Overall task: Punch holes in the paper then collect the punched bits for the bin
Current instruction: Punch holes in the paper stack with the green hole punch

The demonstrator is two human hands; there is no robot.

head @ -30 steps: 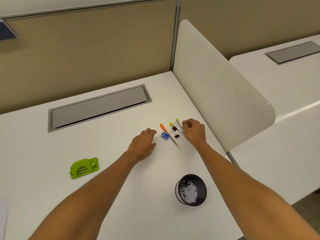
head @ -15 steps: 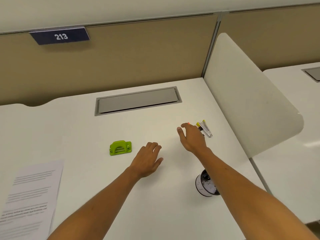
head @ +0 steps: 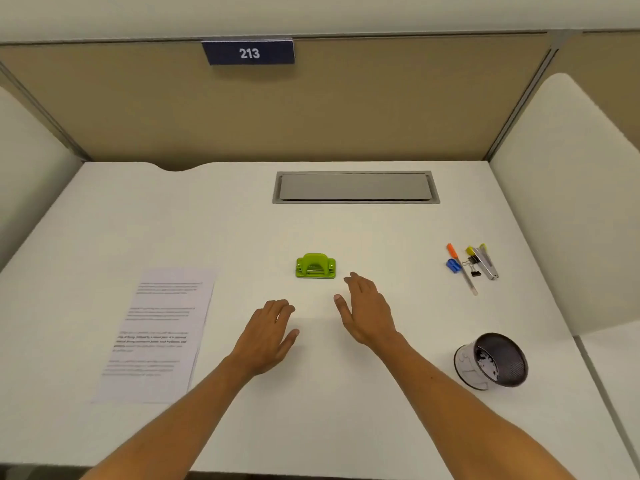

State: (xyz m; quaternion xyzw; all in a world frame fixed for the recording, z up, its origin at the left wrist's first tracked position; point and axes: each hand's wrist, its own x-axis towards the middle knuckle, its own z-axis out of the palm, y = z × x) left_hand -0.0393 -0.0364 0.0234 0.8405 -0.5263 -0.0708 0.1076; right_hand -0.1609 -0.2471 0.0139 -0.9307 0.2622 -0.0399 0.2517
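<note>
Both hands hover empty over the tabletop (head: 346,427), right hand (head: 369,311) flat near the green hole punch (head: 315,266), left hand (head: 268,336) seemingly relaxed; printed paper (head: 159,334) lies far left, so bring punch and sheet together squarely

Single head-worn wide-angle view, looking forward and down over the white table (head: 381,427) from its near edge. Faces the tan partition (head: 311,109) at 12 o'clock, sign 213 (head: 248,53) top centre. Both forearms enter from 6 o'clock. Table fills most of frame; side dividers (head: 568,202) at 3 and 9 o'clock bend with lens distortion. No second view.
</note>
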